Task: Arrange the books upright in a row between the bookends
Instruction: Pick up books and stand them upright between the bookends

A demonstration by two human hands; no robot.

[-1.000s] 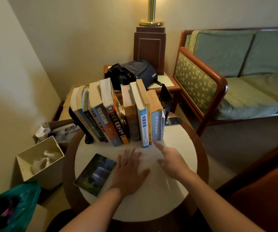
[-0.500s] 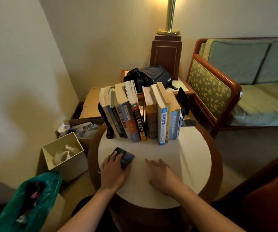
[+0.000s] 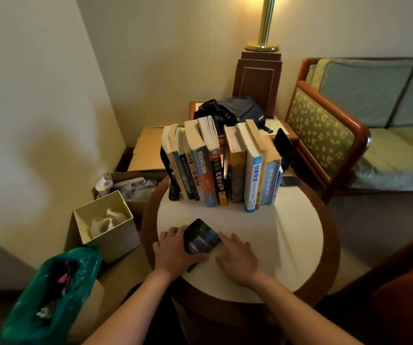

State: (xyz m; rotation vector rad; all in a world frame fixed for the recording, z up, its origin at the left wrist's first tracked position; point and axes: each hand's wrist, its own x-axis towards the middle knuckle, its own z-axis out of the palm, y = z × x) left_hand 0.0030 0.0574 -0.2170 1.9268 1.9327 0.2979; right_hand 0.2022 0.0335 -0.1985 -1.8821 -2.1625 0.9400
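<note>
Several books (image 3: 223, 165) stand upright in a row at the back of the round table (image 3: 287, 245), the left ones leaning. A black bookend (image 3: 172, 180) closes the row's left end and another black bookend (image 3: 284, 148) stands at its right end. One thin dark book (image 3: 201, 236) lies near the table's front, its left side a little raised. My left hand (image 3: 175, 252) grips its left edge, thumb across the lower corner. My right hand (image 3: 237, 257) lies flat on the table, fingertips touching the book's right edge.
Left of the table, on the floor, are a white open box (image 3: 116, 235), a green bag (image 3: 51, 290) and cardboard boxes (image 3: 148, 150). Behind the row, a black bag (image 3: 237, 110) rests on a side table. A wooden-framed sofa (image 3: 349, 135) stands to the right.
My left hand went from flat on the table onto the dark book and took hold of it. My right hand drew back from the row and settled beside the book.
</note>
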